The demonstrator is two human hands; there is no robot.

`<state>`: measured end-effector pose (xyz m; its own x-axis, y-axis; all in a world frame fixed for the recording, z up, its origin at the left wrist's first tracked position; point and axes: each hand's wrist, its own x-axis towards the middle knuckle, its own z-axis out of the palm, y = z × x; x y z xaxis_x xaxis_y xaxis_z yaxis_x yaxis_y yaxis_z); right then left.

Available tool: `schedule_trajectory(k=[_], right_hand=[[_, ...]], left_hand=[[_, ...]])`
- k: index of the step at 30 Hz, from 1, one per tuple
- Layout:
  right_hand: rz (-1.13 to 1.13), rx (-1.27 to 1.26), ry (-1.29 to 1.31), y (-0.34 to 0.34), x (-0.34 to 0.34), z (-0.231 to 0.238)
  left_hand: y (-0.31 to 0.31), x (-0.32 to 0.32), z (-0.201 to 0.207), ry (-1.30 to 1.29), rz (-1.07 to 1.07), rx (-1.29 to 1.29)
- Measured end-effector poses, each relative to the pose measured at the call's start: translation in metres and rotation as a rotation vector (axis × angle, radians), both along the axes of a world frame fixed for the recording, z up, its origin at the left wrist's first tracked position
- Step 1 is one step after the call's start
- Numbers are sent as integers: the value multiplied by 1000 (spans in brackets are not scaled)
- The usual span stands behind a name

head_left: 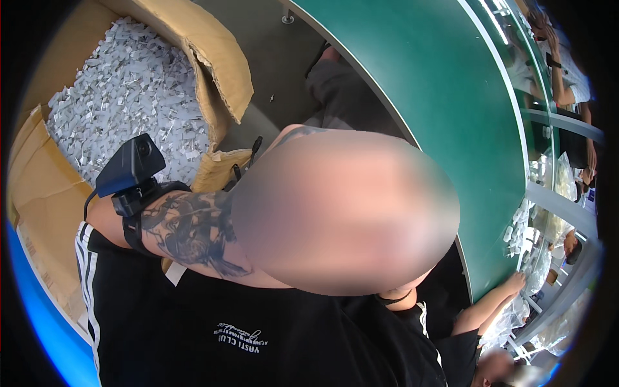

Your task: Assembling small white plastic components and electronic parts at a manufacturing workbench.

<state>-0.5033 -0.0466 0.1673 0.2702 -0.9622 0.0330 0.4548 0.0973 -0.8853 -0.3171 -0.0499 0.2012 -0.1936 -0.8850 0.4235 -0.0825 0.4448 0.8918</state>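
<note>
A large blurred patch covers the middle of the head view and hides my hands and whatever they may touch. My tattooed left arm (190, 232) reaches across from the left, in front of my black shirt (271, 342). Strapped around that arm is a small black camera (137, 166). Below the patch a dark beaded bracelet (394, 298) shows on a bit of skin; whose wrist it is I cannot tell. Nearest to the left arm stands an open cardboard box (225, 71) heaped with small white and clear pieces (132, 103).
A curved green table (445, 97) runs along the right side, with metal rails (561, 206) and clear plastic bags (535, 277) beyond it. At the lower right a co-worker's hand (514, 284) rests by its edge. Other people stand at the far right.
</note>
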Motion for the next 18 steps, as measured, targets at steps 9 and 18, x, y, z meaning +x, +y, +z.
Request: schedule_trajectory(k=[9,18], right_hand=[[6,-61,-77,0,-2,-13],[23,-202,13,-7,-3,-14]], left_hand=[[-4,0,1,-81,60,-80],[-6,8,3,-248,127,-205]])
